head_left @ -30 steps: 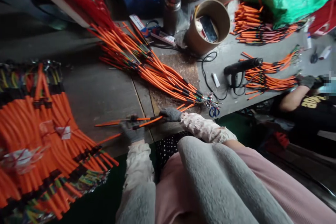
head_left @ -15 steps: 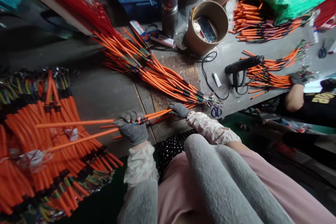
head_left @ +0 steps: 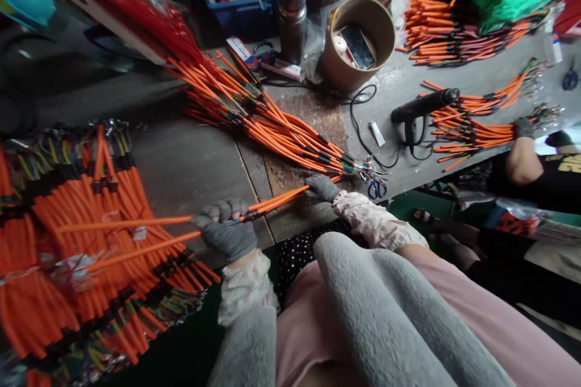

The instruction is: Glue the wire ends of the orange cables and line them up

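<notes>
Both gloved hands grip a few orange cable lengths just above the near edge of the surface (head_left: 190, 163). The left hand (head_left: 226, 231) is closed around the cables (head_left: 136, 236) where they stick out left over a big stacked pile of orange cables (head_left: 68, 254). The right hand (head_left: 321, 186) pinches the other end, right next to a long fanned bundle (head_left: 272, 127) and blue scissors (head_left: 374, 189). Farther right there's a black heat gun (head_left: 422, 106), and a cardboard tube (head_left: 358, 42) sits at the far side. A co-worker's gloved hand (head_left: 523, 128) rests on another orange bundle.

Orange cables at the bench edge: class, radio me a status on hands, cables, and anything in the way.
Left hand and right hand both shut on orange cables. Cables stretched between them above the table. Cable stack under the left ends.
</notes>
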A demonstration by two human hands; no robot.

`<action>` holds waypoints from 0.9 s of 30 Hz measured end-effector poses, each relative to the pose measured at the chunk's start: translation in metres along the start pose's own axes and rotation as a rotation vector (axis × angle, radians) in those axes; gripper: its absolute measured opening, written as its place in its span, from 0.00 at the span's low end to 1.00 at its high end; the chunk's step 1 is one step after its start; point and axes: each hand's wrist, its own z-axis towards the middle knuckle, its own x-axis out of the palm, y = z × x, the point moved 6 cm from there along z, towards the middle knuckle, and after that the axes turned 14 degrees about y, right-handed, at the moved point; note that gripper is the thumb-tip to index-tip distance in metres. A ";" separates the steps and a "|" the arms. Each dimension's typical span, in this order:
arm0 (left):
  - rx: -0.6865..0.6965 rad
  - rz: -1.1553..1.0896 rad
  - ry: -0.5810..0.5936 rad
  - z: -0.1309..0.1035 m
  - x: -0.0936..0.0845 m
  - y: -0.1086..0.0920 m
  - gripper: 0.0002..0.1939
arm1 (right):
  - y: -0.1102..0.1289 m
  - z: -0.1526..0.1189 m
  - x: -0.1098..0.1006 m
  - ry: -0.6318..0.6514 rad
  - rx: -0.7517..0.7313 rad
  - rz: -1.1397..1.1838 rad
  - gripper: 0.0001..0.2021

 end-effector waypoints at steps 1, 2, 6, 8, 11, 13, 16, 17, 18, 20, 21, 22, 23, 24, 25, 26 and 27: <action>0.009 -0.009 0.042 0.002 0.005 -0.009 0.41 | 0.001 -0.008 -0.002 -0.010 0.029 0.001 0.14; 0.020 -0.010 0.064 0.005 0.012 -0.016 0.40 | 0.003 -0.014 -0.005 -0.024 0.059 0.003 0.15; 0.058 0.061 -0.003 0.022 0.039 -0.022 0.34 | 0.017 -0.022 -0.019 -0.121 0.137 0.002 0.20; 0.070 0.136 -0.052 0.036 0.046 -0.012 0.32 | 0.022 -0.017 -0.023 -0.165 0.148 0.001 0.23; 0.087 0.243 -0.205 0.058 0.038 0.005 0.27 | 0.015 -0.011 -0.014 -0.164 0.164 0.007 0.18; 0.035 0.257 -0.330 0.069 0.023 0.018 0.23 | -0.001 -0.014 -0.002 -0.132 0.178 0.007 0.15; -0.062 0.234 -0.436 0.077 0.004 0.031 0.22 | -0.034 -0.032 0.014 -0.092 0.215 -0.004 0.11; -0.073 0.228 -0.451 0.077 -0.001 0.032 0.22 | -0.042 -0.038 0.017 -0.086 0.230 -0.008 0.10; -0.078 0.222 -0.469 0.077 -0.005 0.032 0.22 | -0.048 -0.044 0.020 -0.086 0.245 -0.010 0.10; -0.101 0.198 -0.503 0.073 -0.012 0.030 0.23 | -0.048 -0.048 0.021 -0.104 0.263 -0.010 0.12; -0.115 0.179 -0.515 0.071 -0.013 0.029 0.22 | -0.042 -0.047 0.020 -0.117 0.258 -0.009 0.14; -0.130 0.158 -0.513 0.069 -0.014 0.028 0.22 | -0.033 -0.042 0.019 -0.130 0.241 -0.008 0.17; -0.135 0.135 -0.499 0.067 -0.012 0.026 0.22 | -0.023 -0.036 0.017 -0.139 0.210 -0.008 0.19; -0.130 0.110 -0.472 0.065 -0.010 0.024 0.22 | -0.012 -0.028 0.016 -0.141 0.175 -0.008 0.21; -0.120 0.084 -0.434 0.064 -0.008 0.022 0.23 | -0.005 -0.020 0.015 -0.138 0.143 -0.008 0.22; -0.105 0.057 -0.386 0.063 -0.005 0.020 0.23 | 0.000 -0.013 0.014 -0.131 0.123 -0.006 0.23; -0.089 0.031 -0.335 0.064 -0.004 0.018 0.24 | -0.001 -0.008 0.013 -0.123 0.127 -0.004 0.24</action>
